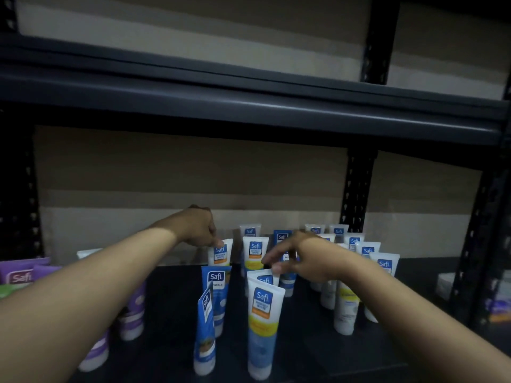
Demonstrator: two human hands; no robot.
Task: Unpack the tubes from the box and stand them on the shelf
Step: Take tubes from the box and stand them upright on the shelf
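Black metal shelf (171, 313) fills the lower half of the frame, dim light, tan wall behind. Both my arms reach in from the bottom corners.

My left hand (197, 226), centre of frame, curls down with fingertips pinching the top edge of a white tube (220, 252) standing at the back of the middle cluster. My right hand (301, 255), just right of centre, has fingers half spread; thumb and fingertips touch the top of a white tube (264, 277) in the second row. Cannot tell if it is truly gripped or only touched.

All tubes stand cap-down. Front centre: a tall white-and-blue tube (262, 330), and left of it two blue tubes (206, 333). Right of centre, a row of white tubes (367, 250) runs back toward the wall, partly hidden by my right arm. Lower left, purple tubes (132, 310) stand behind my left forearm. Purple packs (19, 275) lie at the far left edge. No box in view.
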